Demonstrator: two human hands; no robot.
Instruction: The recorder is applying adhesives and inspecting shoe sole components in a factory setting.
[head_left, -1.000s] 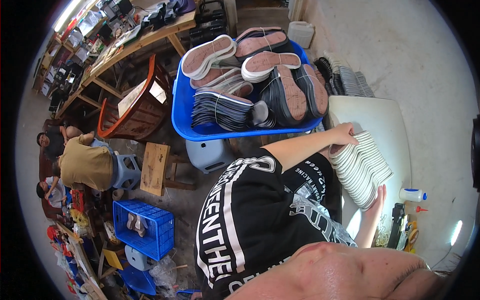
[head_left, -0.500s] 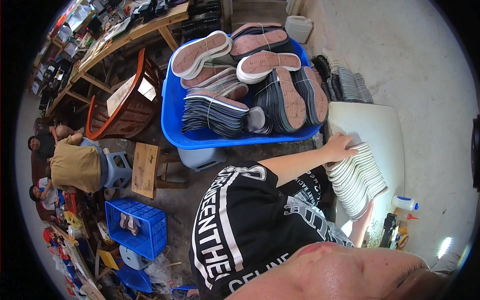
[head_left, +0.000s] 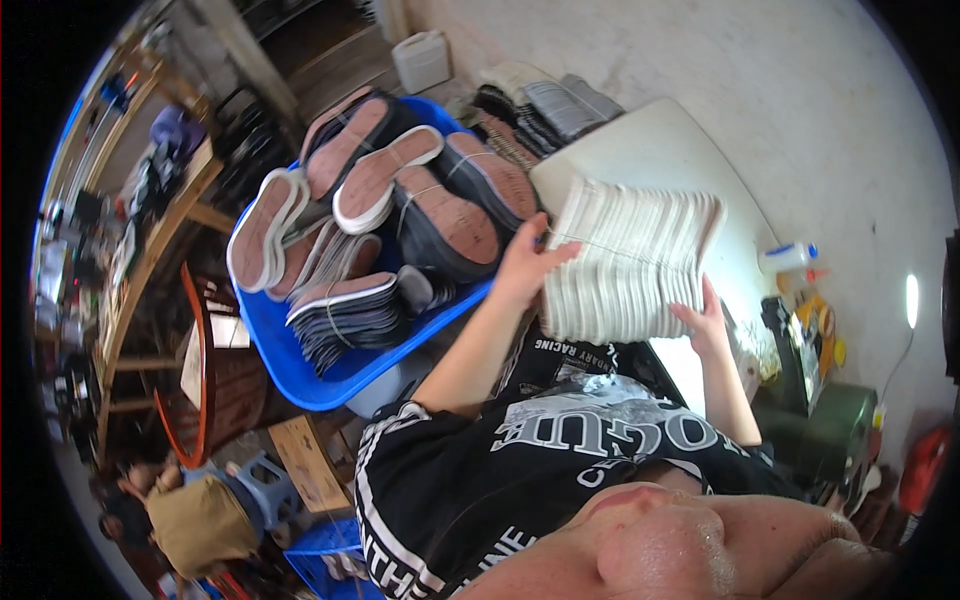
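A thick bundle of white shoe soles [head_left: 630, 265], stacked edge to edge with a thin string around it, is held between my two hands in front of my chest. My left hand [head_left: 530, 262] grips its left end, thumb over the front and the other fingers partly hidden at the edge. At the lower right end, my right hand [head_left: 706, 322] holds the stack, with its thumb on the front face. The white tabletop [head_left: 640, 140] lies behind and beneath the bundle.
Left of my left arm stands a blue tub [head_left: 330, 398] full of tied sole bundles [head_left: 455, 220], pinkish on top. More bundles [head_left: 570, 110] lie beyond the table. A white bottle [head_left: 788, 257] with a blue cap sits at the right. People sit at the far lower left.
The white bundle has come up off the tabletop and turned its long side toward me. My right hand, mostly hidden before, now shows at its right end. My view has swung to the right.
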